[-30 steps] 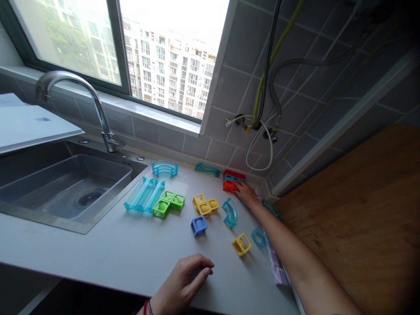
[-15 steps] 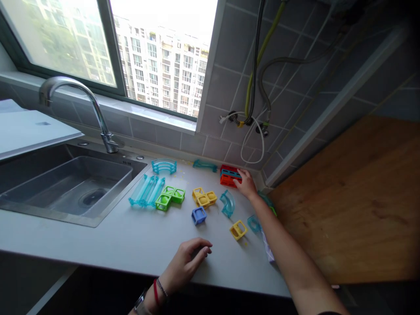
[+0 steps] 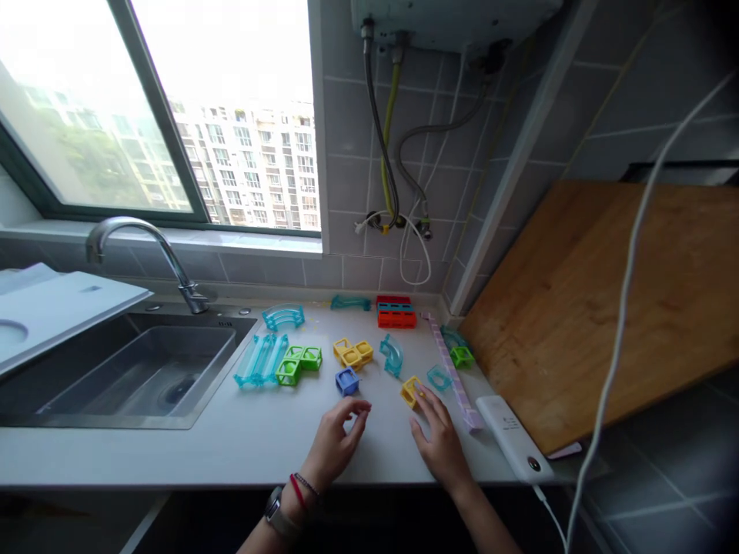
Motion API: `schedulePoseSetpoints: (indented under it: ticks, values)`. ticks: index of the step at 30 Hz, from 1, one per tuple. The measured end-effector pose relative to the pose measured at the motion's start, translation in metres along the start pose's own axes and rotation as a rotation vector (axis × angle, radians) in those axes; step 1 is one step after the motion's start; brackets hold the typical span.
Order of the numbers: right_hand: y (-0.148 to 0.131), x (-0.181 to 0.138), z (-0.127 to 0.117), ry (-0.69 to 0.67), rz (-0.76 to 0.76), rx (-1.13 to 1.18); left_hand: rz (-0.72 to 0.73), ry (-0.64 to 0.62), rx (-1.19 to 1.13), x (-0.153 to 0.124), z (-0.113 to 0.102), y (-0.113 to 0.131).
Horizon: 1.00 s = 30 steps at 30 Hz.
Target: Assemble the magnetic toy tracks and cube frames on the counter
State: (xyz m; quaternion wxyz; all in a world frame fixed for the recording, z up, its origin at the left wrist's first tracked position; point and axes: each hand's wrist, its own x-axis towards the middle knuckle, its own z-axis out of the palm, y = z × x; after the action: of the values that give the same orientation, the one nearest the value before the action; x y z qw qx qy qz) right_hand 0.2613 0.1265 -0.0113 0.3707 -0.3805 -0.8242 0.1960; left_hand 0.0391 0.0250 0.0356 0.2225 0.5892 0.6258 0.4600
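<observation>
Inspected both hands over the white bench (image 3: pixel 254 450). Found right hand (image 3: pixel 443 450) at the small yellow block frame (image 3: pixel 409 391), to the right of the bench's middle; observed fingertips reaching over the frame's right side, apparently in contact and partly covering it. Noted thumb spread away from the fingers and clear of the frame, leaving the right grip fairly wide. Cannot tell from this view of any pressure on the frame.

Found left hand (image 3: pixel 338 438) near the front edge of the bench, apart from the right. Noted left grip narrow: fingers curled, thumb tip close to the index fingertip, holding nothing in sight. Recorded blue cube frame (image 3: pixel 347 382) as nearest, just beyond the fingertips. Recorded red bracelet (image 3: pixel 299 492) and wristwatch (image 3: pixel 281 514) on the left wrist.

Logged behind the blue cube frame: 3-cell yellow cluster (image 3: pixel 351 355). Logged farther left: 3-cell green cluster (image 3: pixel 293 365), beside turquoise straight tracks (image 3: pixel 261 362). Sighted turquoise curved track (image 3: pixel 392 356) between the yellow cluster and the turquoise ring piece (image 3: pixel 439 377). Located red, blue and orange stack (image 3: pixel 396 312) near the rear wall. Noted purple strip (image 3: pixel 453 371) at right, with white power bank (image 3: pixel 511 438) beyond, against the wooden board (image 3: pixel 583 308).
</observation>
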Motion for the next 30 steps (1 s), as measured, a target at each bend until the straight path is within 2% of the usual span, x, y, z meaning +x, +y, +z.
schedulePoseSetpoints:
  ticks: [3, 6, 10, 14, 17, 19, 21, 24, 26, 30]
  values:
    - [0.005, 0.000, 0.004, 0.005, 0.001, 0.013, 0.029, 0.003, 0.288, 0.042, -0.012, 0.005]
    - [0.004, 0.002, 0.005, 0.010, -0.003, 0.020, -0.098, -0.059, 0.620, 0.092, -0.019, -0.002]
    - [0.002, -0.001, 0.005, 0.021, 0.012, 0.039, -0.148, -0.113, 0.747, 0.140, -0.017, -0.022]
    - [-0.001, -0.002, 0.004, 0.033, 0.015, 0.056, -0.130, -0.150, 0.794, 0.158, -0.013, -0.036]
    - [-0.002, 0.000, 0.005, 0.036, 0.010, 0.064, -0.101, -0.114, 0.799, 0.158, -0.018, -0.032]
    - [-0.001, 0.000, 0.004, 0.054, 0.015, 0.065, -0.067, -0.074, 0.792, 0.149, -0.025, -0.022]
    - [-0.001, 0.000, 0.001, 0.089, 0.020, 0.072, 0.040, -0.021, 0.747, 0.132, -0.034, -0.006]
    - [-0.006, -0.003, -0.007, 0.146, 0.006, 0.116, 0.318, 0.058, 0.620, 0.094, -0.040, 0.019]
    - [-0.016, -0.006, -0.011, 0.166, -0.006, 0.176, 0.422, 0.063, 0.591, 0.070, -0.037, 0.030]
    - [-0.048, -0.005, -0.003, 0.109, 0.082, 0.431, 0.476, 0.039, 0.580, 0.048, -0.022, 0.028]
